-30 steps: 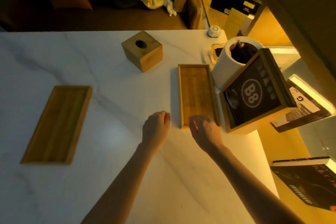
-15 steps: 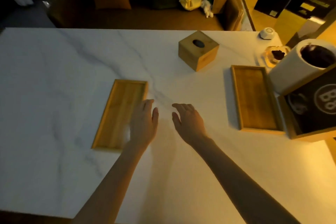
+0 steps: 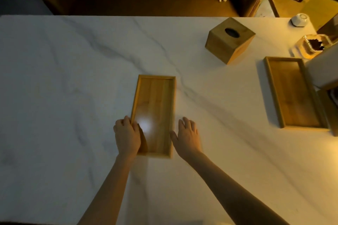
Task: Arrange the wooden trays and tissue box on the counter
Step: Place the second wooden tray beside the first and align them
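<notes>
A long wooden tray (image 3: 155, 104) lies lengthwise in the middle of the white marble counter (image 3: 73, 78). My left hand (image 3: 127, 136) grips its near left rim, thumb inside the tray. My right hand (image 3: 187, 136) rests open against the tray's near right side, fingers spread on the counter. A second wooden tray (image 3: 293, 93) lies at the right. A cube-shaped wooden tissue box (image 3: 229, 40) with a round hole on top stands at the far right, turned at an angle.
A white cylinder (image 3: 323, 71) stands just right of the second tray. Behind it sits a clear container with dark contents (image 3: 311, 45), and a small white round device (image 3: 300, 20) sits at the far corner. The counter's far edge drops to a dark floor.
My view has swung left, so the left tray is now central. My left hand moved onto its left rim and my right hand came to its right side.
</notes>
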### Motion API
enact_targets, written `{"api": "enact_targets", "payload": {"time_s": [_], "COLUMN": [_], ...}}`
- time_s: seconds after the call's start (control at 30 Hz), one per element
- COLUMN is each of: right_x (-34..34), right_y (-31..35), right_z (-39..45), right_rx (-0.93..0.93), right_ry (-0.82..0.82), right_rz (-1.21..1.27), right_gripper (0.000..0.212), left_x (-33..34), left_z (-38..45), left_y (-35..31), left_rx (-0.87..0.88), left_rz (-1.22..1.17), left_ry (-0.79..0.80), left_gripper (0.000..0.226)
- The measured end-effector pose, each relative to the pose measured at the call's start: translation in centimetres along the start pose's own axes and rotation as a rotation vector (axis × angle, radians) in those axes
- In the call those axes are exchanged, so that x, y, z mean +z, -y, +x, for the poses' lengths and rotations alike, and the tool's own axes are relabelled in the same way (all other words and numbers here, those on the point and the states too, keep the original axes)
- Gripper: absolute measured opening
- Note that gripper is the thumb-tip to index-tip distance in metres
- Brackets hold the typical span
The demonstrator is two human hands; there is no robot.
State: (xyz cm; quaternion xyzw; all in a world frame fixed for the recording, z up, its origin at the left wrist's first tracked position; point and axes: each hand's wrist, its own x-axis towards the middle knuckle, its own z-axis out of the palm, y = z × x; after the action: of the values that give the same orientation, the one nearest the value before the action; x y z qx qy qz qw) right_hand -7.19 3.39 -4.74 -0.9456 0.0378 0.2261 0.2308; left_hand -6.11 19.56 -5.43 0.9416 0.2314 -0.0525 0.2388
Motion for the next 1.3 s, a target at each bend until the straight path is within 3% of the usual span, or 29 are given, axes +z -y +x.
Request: {"api": "enact_targets", "payload": {"time_s": [0.37, 0.57, 0.87, 1.3], "right_x": [0.3, -2.0, -8.4, -14.2], "right_y": [1.7, 0.4, -5.5, -17.5], "right_z": [-0.3, -0.6, -2.9, -4.8], "right_rx": [0.025, 0.071, 0.014, 0.163], "right_ry": [0.049, 0.103, -0.083, -0.201], "right_rz": [0.191, 0.484, 0.647, 0.622], "right_gripper": [0.053, 0.037, 0.043, 0.041], "left_x": [-1.0, -3.1, -1.4, 6.9], "left_z": [0.3, 0.3, -3.5, -8.6], "left_y": [0.5, -2.1, -9.6, -19.7], "left_rx": [-0.040, 0.001, 0.102, 0.182], "left_rz": [-0.200, -0.312, -0.411, -0.432], "left_ry": [0.078, 0.085, 0.073, 0.220], "left_gripper": [0.031, 0.033, 0.036, 0.037]}}
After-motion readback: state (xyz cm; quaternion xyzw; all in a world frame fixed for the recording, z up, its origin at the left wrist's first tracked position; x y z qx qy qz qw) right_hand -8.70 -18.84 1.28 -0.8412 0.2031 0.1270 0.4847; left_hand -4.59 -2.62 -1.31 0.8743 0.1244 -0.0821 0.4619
